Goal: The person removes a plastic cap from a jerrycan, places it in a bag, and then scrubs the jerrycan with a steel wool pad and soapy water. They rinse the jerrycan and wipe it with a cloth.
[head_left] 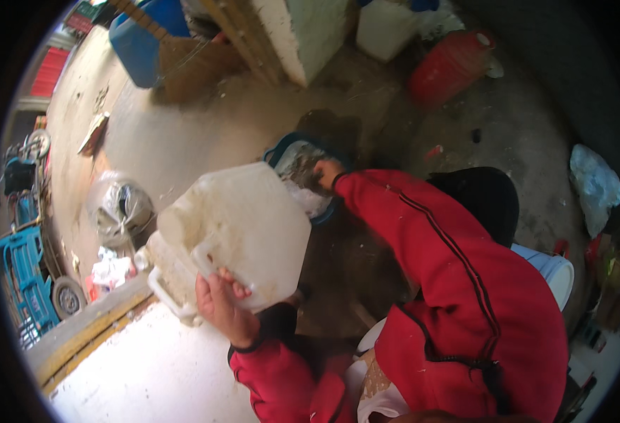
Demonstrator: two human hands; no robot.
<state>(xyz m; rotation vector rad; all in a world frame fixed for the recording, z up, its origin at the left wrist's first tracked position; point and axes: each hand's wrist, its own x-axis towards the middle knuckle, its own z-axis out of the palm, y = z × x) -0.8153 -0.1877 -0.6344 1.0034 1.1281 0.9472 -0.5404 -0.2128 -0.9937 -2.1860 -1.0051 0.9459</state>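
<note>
My left hand [226,306] is wrapped around the handle of a translucent white plastic jug [267,227], which is held tilted and is stained with brown dirt. Beside it, partly hidden by it, is another dirty white plastic jug [170,272] with a handle. My right hand [328,174] reaches into a blue plastic basin [283,143] on the floor, its fingers curled at the dark, wet-looking contents. Whether it grips anything there cannot be made out. Pale plastic or foam [307,198] shows in the basin, whose near side the jug partly covers.
A red plastic container [447,66] lies on the concrete floor near a white jug [386,26]. At upper left stands a blue drum [141,47] by a wall corner [310,37]. A tied plastic bag [120,206] sits left, a white bucket [553,275] right.
</note>
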